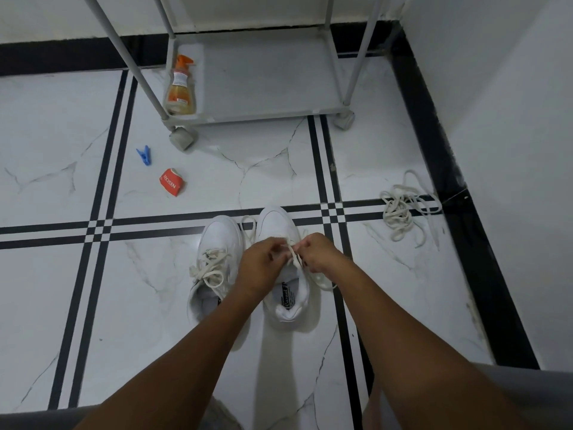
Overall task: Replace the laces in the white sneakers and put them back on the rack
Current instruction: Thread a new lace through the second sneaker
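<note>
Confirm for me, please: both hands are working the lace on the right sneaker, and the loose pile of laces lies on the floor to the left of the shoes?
Not quite. The head view shows the pile of laces to the right of the shoes. Both hands, left hand and right hand, are indeed on the lace of the right sneaker.

Left hand (263, 259) and right hand (316, 252) pinch lace (291, 248) over right sneaker (283, 268), apparently tying; left sneaker (214, 259) laced beside.

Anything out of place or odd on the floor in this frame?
Yes. A blue clothes peg and a crumpled red packet lie loose on the tiles left of the rack. A tangled heap of laces sits by the right wall. Both hands pinch the right sneaker's lace.
</note>
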The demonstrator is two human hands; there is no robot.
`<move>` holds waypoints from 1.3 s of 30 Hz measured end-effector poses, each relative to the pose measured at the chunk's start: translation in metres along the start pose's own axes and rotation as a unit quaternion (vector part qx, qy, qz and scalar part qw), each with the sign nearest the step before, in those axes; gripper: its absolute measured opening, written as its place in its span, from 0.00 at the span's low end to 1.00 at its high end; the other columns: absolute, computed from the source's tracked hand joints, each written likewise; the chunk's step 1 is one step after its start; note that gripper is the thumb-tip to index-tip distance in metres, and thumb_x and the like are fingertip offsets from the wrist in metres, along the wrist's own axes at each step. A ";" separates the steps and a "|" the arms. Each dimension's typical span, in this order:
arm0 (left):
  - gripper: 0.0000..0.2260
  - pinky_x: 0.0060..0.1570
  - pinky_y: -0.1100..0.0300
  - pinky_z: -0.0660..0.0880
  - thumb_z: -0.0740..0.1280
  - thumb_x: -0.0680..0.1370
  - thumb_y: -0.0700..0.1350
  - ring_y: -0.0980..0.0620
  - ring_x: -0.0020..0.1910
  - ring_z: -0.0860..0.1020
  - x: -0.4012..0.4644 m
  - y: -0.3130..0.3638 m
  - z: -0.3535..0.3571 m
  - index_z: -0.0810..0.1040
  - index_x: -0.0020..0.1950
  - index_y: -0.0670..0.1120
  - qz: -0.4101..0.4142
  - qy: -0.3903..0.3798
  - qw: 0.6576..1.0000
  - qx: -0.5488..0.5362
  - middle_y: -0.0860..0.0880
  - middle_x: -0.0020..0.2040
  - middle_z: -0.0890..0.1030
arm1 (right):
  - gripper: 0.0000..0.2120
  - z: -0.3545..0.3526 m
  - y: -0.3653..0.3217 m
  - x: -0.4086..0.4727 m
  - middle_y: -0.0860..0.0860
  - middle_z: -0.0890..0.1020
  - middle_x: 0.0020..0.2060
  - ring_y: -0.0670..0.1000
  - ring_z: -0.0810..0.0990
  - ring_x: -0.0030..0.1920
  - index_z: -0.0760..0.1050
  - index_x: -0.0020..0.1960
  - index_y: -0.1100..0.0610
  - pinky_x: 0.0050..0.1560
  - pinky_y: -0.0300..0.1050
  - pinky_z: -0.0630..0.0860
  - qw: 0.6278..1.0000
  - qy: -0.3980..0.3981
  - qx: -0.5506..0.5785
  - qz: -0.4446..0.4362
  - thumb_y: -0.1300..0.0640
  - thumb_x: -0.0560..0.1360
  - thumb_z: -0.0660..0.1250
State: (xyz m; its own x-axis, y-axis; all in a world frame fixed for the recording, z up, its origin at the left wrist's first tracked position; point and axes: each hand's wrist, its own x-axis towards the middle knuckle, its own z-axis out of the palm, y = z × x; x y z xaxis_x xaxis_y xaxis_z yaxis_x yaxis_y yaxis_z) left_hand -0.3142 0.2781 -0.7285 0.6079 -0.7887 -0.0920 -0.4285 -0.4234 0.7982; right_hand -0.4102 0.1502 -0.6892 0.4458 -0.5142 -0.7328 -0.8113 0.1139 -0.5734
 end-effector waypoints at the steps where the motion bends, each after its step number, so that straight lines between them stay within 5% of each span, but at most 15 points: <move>1: 0.21 0.58 0.53 0.77 0.77 0.72 0.46 0.53 0.55 0.77 -0.003 0.002 -0.002 0.80 0.64 0.48 -0.016 0.016 1.000 0.001 0.48 0.58 0.79 | 0.10 0.001 -0.002 0.000 0.52 0.80 0.39 0.52 0.78 0.40 0.82 0.47 0.59 0.41 0.44 0.75 0.998 0.029 -0.053 -0.018 0.61 0.81 0.62; 3: 0.34 0.61 0.58 0.72 0.78 0.69 0.49 0.52 0.62 0.71 -0.011 0.000 -0.007 0.71 0.73 0.50 -0.044 0.026 0.997 0.050 0.47 0.67 0.69 | 0.14 0.003 -0.007 0.000 0.51 0.77 0.35 0.51 0.75 0.37 0.76 0.38 0.58 0.42 0.46 0.73 0.992 0.113 -0.035 -0.054 0.62 0.81 0.58; 6: 0.38 0.60 0.56 0.70 0.73 0.73 0.44 0.45 0.65 0.71 -0.029 -0.007 -0.006 0.60 0.80 0.50 -0.100 -0.005 0.992 0.073 0.44 0.70 0.64 | 0.12 -0.001 -0.020 0.001 0.52 0.76 0.34 0.50 0.74 0.33 0.73 0.46 0.60 0.42 0.48 0.79 0.929 0.140 0.343 -0.015 0.63 0.83 0.53; 8: 0.36 0.61 0.53 0.70 0.68 0.77 0.41 0.40 0.65 0.72 -0.036 -0.010 -0.002 0.54 0.82 0.47 -0.160 -0.001 0.986 0.049 0.42 0.71 0.62 | 0.11 -0.009 -0.023 0.004 0.51 0.71 0.31 0.48 0.67 0.28 0.71 0.45 0.57 0.34 0.45 0.75 0.883 0.131 0.449 0.034 0.62 0.84 0.54; 11: 0.36 0.58 0.52 0.72 0.65 0.80 0.40 0.39 0.59 0.74 -0.037 -0.007 0.003 0.48 0.82 0.46 -0.200 0.002 0.978 0.055 0.40 0.70 0.61 | 0.15 -0.020 -0.013 0.008 0.48 0.69 0.31 0.48 0.67 0.31 0.66 0.37 0.53 0.32 0.42 0.62 0.992 0.125 0.015 -0.026 0.51 0.81 0.58; 14: 0.36 0.59 0.52 0.72 0.64 0.80 0.40 0.38 0.59 0.74 -0.032 -0.006 0.005 0.46 0.82 0.43 -0.199 -0.026 0.977 0.072 0.38 0.69 0.63 | 0.25 -0.016 -0.006 0.005 0.49 0.78 0.33 0.50 0.77 0.35 0.77 0.37 0.56 0.36 0.44 0.69 0.970 0.032 -0.242 -0.003 0.35 0.77 0.64; 16: 0.33 0.60 0.48 0.72 0.64 0.80 0.41 0.36 0.60 0.74 -0.029 -0.012 0.004 0.51 0.81 0.41 -0.189 -0.053 0.973 0.121 0.36 0.67 0.68 | 0.23 -0.013 -0.016 0.001 0.50 0.81 0.36 0.50 0.79 0.38 0.80 0.39 0.56 0.41 0.45 0.71 0.983 0.041 -0.174 -0.046 0.37 0.77 0.65; 18: 0.30 0.58 0.46 0.73 0.63 0.80 0.42 0.36 0.59 0.75 -0.027 -0.017 0.003 0.56 0.80 0.40 -0.175 -0.079 0.968 0.162 0.35 0.63 0.73 | 0.21 -0.015 -0.031 -0.005 0.53 0.78 0.37 0.50 0.76 0.37 0.76 0.40 0.57 0.43 0.45 0.71 0.990 0.074 0.038 -0.117 0.41 0.81 0.63; 21: 0.30 0.58 0.45 0.74 0.62 0.80 0.42 0.36 0.59 0.75 -0.026 -0.017 0.003 0.57 0.80 0.40 -0.170 -0.089 0.964 0.184 0.35 0.63 0.73 | 0.15 -0.028 -0.045 -0.005 0.52 0.76 0.32 0.50 0.74 0.32 0.75 0.46 0.55 0.36 0.44 0.75 0.914 0.064 0.393 -0.076 0.45 0.83 0.61; 22: 0.29 0.58 0.45 0.74 0.62 0.80 0.42 0.36 0.60 0.75 -0.026 -0.016 0.004 0.56 0.80 0.41 -0.172 -0.088 0.963 0.188 0.36 0.64 0.73 | 0.13 -0.028 -0.042 -0.004 0.51 0.73 0.30 0.49 0.70 0.27 0.74 0.48 0.54 0.30 0.42 0.70 0.904 0.066 0.420 -0.050 0.45 0.83 0.62; 26: 0.29 0.61 0.46 0.73 0.61 0.81 0.44 0.37 0.62 0.74 -0.032 -0.011 0.007 0.55 0.81 0.41 -0.180 -0.079 0.960 0.201 0.37 0.66 0.72 | 0.22 -0.011 -0.004 0.000 0.50 0.74 0.37 0.49 0.72 0.34 0.69 0.44 0.52 0.33 0.43 0.66 0.989 0.114 0.068 -0.060 0.34 0.73 0.70; 29: 0.28 0.60 0.48 0.72 0.58 0.82 0.44 0.38 0.63 0.74 -0.036 -0.009 0.007 0.54 0.81 0.40 -0.178 -0.081 0.955 0.224 0.37 0.67 0.72 | 0.24 0.002 0.014 -0.003 0.46 0.75 0.35 0.46 0.74 0.36 0.69 0.36 0.48 0.35 0.43 0.67 0.989 0.014 -0.126 -0.069 0.27 0.69 0.67; 33: 0.28 0.57 0.47 0.75 0.57 0.83 0.43 0.39 0.63 0.75 -0.036 -0.006 0.008 0.52 0.81 0.40 -0.162 -0.096 0.955 0.229 0.38 0.68 0.71 | 0.25 -0.007 0.001 0.000 0.47 0.79 0.33 0.49 0.79 0.36 0.76 0.35 0.52 0.36 0.44 0.72 0.970 0.067 -0.221 -0.076 0.30 0.67 0.70; 36: 0.29 0.55 0.47 0.76 0.58 0.82 0.43 0.39 0.62 0.75 -0.037 -0.006 0.006 0.53 0.81 0.40 -0.163 -0.094 0.957 0.219 0.38 0.67 0.71 | 0.20 -0.016 -0.016 -0.003 0.50 0.77 0.32 0.49 0.75 0.32 0.69 0.33 0.54 0.34 0.43 0.68 0.984 0.091 -0.108 -0.112 0.43 0.74 0.72; 39: 0.27 0.54 0.47 0.76 0.59 0.82 0.43 0.38 0.60 0.76 -0.038 -0.009 0.007 0.56 0.80 0.40 -0.160 -0.080 0.962 0.204 0.37 0.66 0.72 | 0.13 -0.020 -0.036 -0.011 0.53 0.82 0.36 0.48 0.70 0.25 0.72 0.42 0.56 0.27 0.39 0.63 0.960 -0.007 0.267 -0.088 0.49 0.79 0.68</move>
State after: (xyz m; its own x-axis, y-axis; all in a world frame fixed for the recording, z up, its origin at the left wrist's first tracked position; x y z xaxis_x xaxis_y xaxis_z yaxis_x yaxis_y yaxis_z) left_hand -0.3376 0.3087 -0.7362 0.6555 -0.6339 -0.4105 -0.4838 -0.7699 0.4161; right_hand -0.3938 0.1346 -0.6526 0.5661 -0.5542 -0.6102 -0.4158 0.4472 -0.7919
